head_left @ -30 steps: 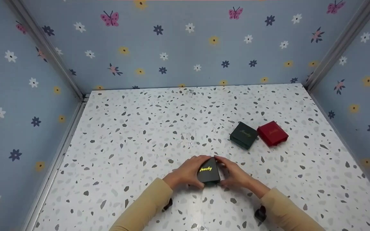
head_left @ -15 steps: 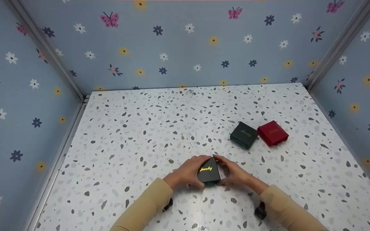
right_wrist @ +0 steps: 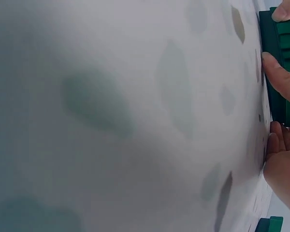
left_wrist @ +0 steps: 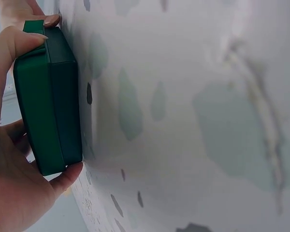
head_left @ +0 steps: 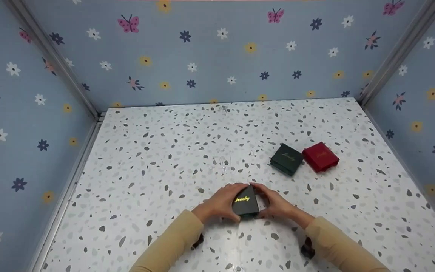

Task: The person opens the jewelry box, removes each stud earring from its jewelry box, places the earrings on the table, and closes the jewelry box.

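A dark green jewelry box (head_left: pixel 247 206) with gold "Jewelry" lettering lies on the speckled table near its front middle, lid down. My left hand (head_left: pixel 221 203) grips it from the left, thumb at the near side and fingers at the far side. From the right, my right hand (head_left: pixel 277 205) holds the same box at its right corners between thumb and fingers. In the left wrist view the closed green box (left_wrist: pixel 48 111) shows its seam and a small tab under the thumb. The right wrist view catches only part of the box (right_wrist: pixel 276 104) at its right edge.
Behind and to the right, a second green jewelry box (head_left: pixel 286 159) and a red one (head_left: pixel 320 156) lie closed, side by side. Blue flower-patterned walls (head_left: pixel 210 53) border the table (head_left: pixel 164 151) at the back and both sides.
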